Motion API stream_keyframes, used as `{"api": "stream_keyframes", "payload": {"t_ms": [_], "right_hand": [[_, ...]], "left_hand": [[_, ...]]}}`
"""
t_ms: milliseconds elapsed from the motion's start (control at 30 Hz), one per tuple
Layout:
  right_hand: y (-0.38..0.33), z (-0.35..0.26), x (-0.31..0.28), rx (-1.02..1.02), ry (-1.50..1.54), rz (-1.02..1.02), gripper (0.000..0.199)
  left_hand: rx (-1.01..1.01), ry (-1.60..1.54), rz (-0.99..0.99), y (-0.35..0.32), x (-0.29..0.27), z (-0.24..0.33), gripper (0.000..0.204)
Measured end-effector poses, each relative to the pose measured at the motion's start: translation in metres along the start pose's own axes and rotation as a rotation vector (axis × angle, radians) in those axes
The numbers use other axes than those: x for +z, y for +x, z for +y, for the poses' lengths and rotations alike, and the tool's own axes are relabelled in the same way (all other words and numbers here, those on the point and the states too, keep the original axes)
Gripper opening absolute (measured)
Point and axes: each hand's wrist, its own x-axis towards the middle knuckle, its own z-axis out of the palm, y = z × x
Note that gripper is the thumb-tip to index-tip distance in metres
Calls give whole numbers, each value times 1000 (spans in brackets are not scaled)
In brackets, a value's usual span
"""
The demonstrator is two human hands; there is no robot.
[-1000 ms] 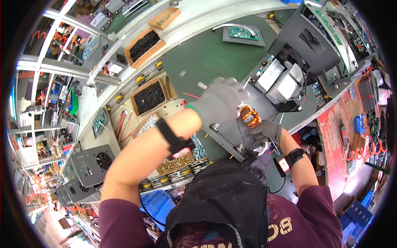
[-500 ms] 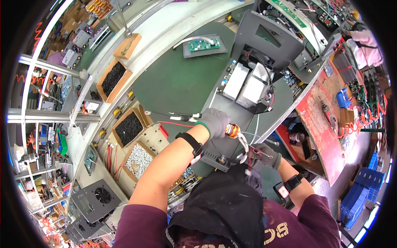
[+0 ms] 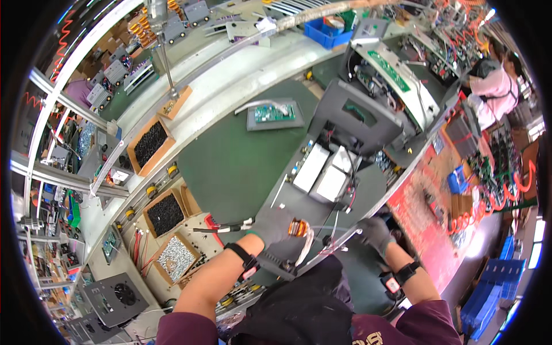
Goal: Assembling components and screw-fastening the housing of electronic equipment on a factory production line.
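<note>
My left hand (image 3: 272,225), in a grey glove, is closed round a copper-wound coil (image 3: 297,227) above the open grey device housing (image 3: 287,202). A bundle of white-sleeved leads (image 3: 305,246) hangs from the coil toward me. Black-sheathed cable ends (image 3: 224,227) stick out on the other side of this hand. My right hand (image 3: 377,234), also gloved, is off to the right by the bench's metal edge, its fingers curled together. Something small and pale shows at its fingertips, too small to name. Inside the housing sit two white-topped blocks (image 3: 311,167) with wiring beside them.
A green circuit board on a grey plate (image 3: 275,115) lies on the green mat (image 3: 230,164). At left stand boxes of black screws (image 3: 164,210) and silver screws (image 3: 176,259). A worn red bench (image 3: 422,201) is at right; a person in pink (image 3: 494,92) is beyond it.
My right hand has moved right, away from the coil and its leads. My left hand still holds the coil. The view has shifted, so the bench sits lower and more to the left.
</note>
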Motion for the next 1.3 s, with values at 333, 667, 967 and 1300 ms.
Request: {"api": "stream_keyframes", "payload": {"t_ms": [333, 667, 967, 1300], "right_hand": [[218, -66, -78, -573, -1634, 310, 29], [179, -95, -61, -599, -580, 433, 44], [65, -101, -75, -500, -371, 357, 32], [-39, -76, -74, -385, -394, 390, 24]], "left_hand": [[126, -34, 315, -12, 9, 6, 33], [-214, -7, 454, -28, 2, 33, 48], [-157, 182, 396, -49, -6, 8, 65], [428, 174, 158, -19, -56, -36, 61]]}}
